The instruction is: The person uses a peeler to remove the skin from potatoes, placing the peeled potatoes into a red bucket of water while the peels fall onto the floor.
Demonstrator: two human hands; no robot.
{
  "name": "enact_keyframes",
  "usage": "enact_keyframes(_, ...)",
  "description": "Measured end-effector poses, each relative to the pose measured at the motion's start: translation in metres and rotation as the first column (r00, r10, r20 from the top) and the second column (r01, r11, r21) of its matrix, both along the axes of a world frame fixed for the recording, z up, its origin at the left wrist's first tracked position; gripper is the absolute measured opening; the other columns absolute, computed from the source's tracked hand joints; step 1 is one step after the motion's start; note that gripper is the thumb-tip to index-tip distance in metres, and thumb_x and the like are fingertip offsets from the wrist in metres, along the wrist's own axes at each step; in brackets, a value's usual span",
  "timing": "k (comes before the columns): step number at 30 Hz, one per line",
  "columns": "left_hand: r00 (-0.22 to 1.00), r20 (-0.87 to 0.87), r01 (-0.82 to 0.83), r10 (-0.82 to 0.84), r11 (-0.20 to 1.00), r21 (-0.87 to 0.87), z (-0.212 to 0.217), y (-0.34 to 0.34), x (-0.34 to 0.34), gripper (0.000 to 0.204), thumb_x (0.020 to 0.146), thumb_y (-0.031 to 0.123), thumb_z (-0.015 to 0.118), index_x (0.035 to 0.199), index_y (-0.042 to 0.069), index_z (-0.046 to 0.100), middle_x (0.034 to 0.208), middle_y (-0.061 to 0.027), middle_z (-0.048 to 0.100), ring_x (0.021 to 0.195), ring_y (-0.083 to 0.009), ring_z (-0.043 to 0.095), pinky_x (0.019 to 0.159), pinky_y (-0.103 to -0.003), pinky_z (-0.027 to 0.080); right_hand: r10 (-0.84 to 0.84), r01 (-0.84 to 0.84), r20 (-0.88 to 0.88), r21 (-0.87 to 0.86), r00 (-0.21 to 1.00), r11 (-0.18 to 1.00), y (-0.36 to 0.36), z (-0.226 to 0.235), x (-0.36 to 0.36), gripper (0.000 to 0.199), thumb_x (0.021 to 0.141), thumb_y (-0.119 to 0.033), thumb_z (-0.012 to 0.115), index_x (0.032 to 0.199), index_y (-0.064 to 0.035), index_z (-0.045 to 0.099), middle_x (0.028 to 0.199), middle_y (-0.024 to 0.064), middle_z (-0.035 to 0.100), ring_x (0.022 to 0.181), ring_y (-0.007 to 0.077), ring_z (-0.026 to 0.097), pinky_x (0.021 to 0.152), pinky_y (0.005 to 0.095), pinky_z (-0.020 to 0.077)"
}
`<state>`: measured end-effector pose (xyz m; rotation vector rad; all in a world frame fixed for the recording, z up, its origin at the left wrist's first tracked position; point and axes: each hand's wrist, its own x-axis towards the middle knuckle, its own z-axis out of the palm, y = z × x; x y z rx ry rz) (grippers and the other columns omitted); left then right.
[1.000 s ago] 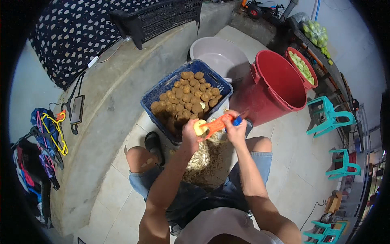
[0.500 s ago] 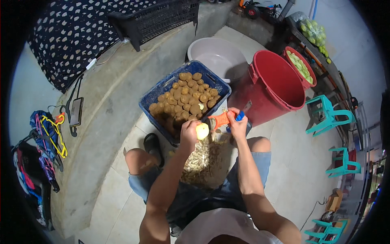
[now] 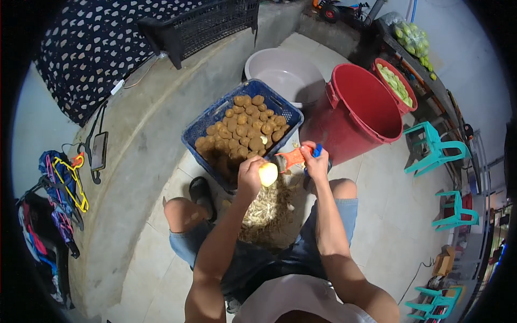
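Observation:
My left hand (image 3: 250,176) is closed round a pale yellow peeled potato (image 3: 268,175), held over the floor between my knees. In my right hand (image 3: 316,161) is an orange peeler (image 3: 292,157) with a blue end, its blade close to the potato's right side. Whether the blade touches the potato I cannot tell. Below both hands lies a heap of peelings (image 3: 265,212). Just beyond them stands a blue plastic crate (image 3: 202,121) with many brown, unpeeled potatoes (image 3: 242,126) in it.
A tall red bin (image 3: 336,121) stands right of the crate, with a grey basin (image 3: 285,72) behind. Farther right, a red tub (image 3: 378,67) holds pale green pieces. Teal stools (image 3: 433,148) line the right side. A curved concrete ledge (image 3: 134,140) on the left carries hangers and a phone (image 3: 99,151).
A strip of peel hanging under the peeler's blade is gone from there. Both hands stay in nearly the same place, still holding the potato and the peeler. The view has shifted slightly.

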<state>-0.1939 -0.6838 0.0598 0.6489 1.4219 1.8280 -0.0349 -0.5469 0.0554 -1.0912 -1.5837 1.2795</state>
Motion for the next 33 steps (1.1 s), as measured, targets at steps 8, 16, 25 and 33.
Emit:
enact_keyframes(8,0.854,0.507,0.094,-0.12,0.993,0.075,-0.042,0.002,-0.005,0.028,0.095,0.02,0.04,0.085,0.002,0.058,0.067,-0.0061,0.057,0.052,-0.015,0.052,0.042,-0.029,0.038,-0.001,-0.002,0.081,0.04,0.997,0.999,-0.003,-0.006,-0.013,0.02,0.087,-0.017,0.072,0.095,0.0005,0.069,0.08,0.0009,0.066,0.075,0.0089,0.059,0.068,0.0258,0.0473)
enact_keyframes(16,0.583,0.798,0.209,-0.153,0.977,0.034,-0.022,-0.005,-0.006,0.036,0.097,0.03,0.032,0.078,0.007,0.052,0.049,-0.0023,0.039,0.037,-0.0127,0.033,0.037,-0.027,0.028,0.036,-0.041,0.024,0.214,0.999,0.976,-0.018,-0.001,-0.019,0.019,0.086,-0.015,0.073,0.096,0.0014,0.069,0.081,0.001,0.066,0.071,0.0103,0.058,0.067,0.0263,0.0471)
enact_keyframes(25,0.499,0.846,0.226,-0.186,0.971,0.08,-0.01,-0.008,-0.001,0.038,0.096,0.036,0.032,0.083,0.008,0.056,0.051,-0.0017,0.041,0.037,-0.0122,0.032,0.038,-0.027,0.029,-0.062,0.083,-0.093,0.25,0.994,0.965,-0.012,-0.003,-0.013,0.016,0.084,-0.013,0.073,0.093,0.0007,0.069,0.087,0.0036,0.068,0.078,0.0106,0.06,0.072,0.0256,0.0482)
enact_keyframes(33,0.378,0.916,-0.034,0.135,0.991,-0.132,-0.025,0.005,-0.032,0.041,0.092,0.055,0.049,0.108,0.018,0.058,0.08,-0.0019,0.057,0.06,-0.0156,0.048,0.06,-0.031,0.04,-0.001,0.0,0.001,0.286,1.0,0.958,-0.011,-0.006,-0.009,0.02,0.086,-0.015,0.072,0.096,0.0016,0.068,0.083,0.0033,0.067,0.076,0.0096,0.059,0.072,0.0253,0.0482)
